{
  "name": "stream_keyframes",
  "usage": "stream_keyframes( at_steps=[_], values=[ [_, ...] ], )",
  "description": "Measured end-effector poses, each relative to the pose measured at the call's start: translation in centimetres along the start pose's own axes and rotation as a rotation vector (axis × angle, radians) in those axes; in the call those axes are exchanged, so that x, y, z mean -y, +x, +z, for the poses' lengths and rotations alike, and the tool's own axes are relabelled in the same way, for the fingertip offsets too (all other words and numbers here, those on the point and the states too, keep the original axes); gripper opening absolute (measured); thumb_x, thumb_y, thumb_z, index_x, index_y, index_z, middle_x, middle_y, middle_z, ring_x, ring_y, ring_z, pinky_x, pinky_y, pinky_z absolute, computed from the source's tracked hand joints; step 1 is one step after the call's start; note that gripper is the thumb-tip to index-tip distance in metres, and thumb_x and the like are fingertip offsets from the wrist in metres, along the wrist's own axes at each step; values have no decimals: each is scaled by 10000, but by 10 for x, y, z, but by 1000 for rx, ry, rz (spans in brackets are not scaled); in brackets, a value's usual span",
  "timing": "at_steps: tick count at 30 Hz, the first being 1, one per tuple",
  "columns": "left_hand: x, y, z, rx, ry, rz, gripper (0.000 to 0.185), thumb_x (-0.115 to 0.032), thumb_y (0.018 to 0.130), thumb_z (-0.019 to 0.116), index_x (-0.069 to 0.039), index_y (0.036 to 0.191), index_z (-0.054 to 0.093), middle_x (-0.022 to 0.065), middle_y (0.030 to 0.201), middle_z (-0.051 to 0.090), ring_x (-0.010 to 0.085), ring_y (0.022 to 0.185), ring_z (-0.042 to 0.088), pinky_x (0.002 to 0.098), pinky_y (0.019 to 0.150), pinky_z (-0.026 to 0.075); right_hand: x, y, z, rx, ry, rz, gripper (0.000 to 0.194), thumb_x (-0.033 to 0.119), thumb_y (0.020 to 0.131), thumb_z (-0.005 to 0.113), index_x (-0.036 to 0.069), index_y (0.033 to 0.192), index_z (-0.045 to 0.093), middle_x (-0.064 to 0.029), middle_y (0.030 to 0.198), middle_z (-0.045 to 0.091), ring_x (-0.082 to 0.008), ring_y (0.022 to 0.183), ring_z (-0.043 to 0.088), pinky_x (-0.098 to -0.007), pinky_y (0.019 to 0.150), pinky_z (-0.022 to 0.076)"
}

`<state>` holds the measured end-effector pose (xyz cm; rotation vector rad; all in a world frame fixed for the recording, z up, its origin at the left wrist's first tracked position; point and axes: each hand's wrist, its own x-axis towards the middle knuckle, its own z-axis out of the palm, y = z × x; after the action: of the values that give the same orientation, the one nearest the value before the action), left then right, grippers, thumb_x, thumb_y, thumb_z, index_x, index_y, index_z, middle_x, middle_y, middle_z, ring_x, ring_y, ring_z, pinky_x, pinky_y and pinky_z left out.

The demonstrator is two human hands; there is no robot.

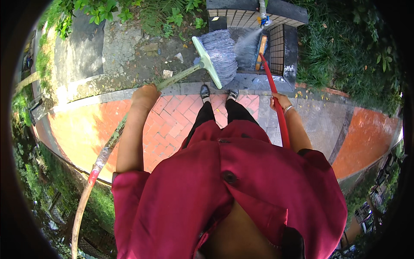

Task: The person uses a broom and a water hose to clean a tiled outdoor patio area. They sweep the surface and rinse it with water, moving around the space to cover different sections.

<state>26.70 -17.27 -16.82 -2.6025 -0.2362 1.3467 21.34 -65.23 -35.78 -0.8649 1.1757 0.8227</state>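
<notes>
My left hand (146, 96) grips the long green handle of a mop. The mop's pale green head (207, 62) lies over the left side of an outdoor tiled basin (277, 50), its wet grey strands (221, 53) hanging into it. My right hand (280, 101) is closed round the red handle (270, 77) of a brush or second mop. Its wooden head (261, 51) stands inside the basin at the right, with dark fibres partly hidden under it. Water (249, 40) sprays from a tap with a blue handle (263, 21) towards the grey strands.
My shoes (205, 92) stand at the stone kerb (187, 88) before the basin. Red brick paving (171, 119) lies around my feet. Grassy plants (326, 64) grow right of the basin, with bare soil (152, 61) and leafy plants to the left.
</notes>
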Motion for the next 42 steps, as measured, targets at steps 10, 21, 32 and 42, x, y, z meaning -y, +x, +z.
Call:
stream_keyframes(
  at_steps=[10,21,32,42],
  values=[
    [4,6,14,-34,-21,72,326,-329,823,529,-45,970,593,164,997,606,322,928,584,389,776,478,-8,-27,55,296,439,208,161,92,859,504,48,751,394,-5,597,384,-50,435,381,-162,377,346],
    [16,6,18,-213,-43,242,339,-335,816,538,-4,868,590,210,890,604,359,861,576,425,722,475,-43,-77,44,377,487,103,100,65,864,479,37,800,407,-24,628,402,-56,461,381,-173,401,344],
    [15,9,20,-203,-64,233,326,-320,806,550,1,850,580,214,881,601,372,839,574,436,714,468,-23,-111,45,230,300,-37,75,19,840,480,33,837,406,-40,655,421,-58,461,379,-170,382,321],
    [3,6,10,-164,-3,179,335,-318,794,579,15,838,580,213,849,610,353,812,591,431,699,477,-5,-82,50,173,-205,-113,93,34,802,533,9,825,446,-27,594,436,-82,443,395,-211,372,339]
  ],
)
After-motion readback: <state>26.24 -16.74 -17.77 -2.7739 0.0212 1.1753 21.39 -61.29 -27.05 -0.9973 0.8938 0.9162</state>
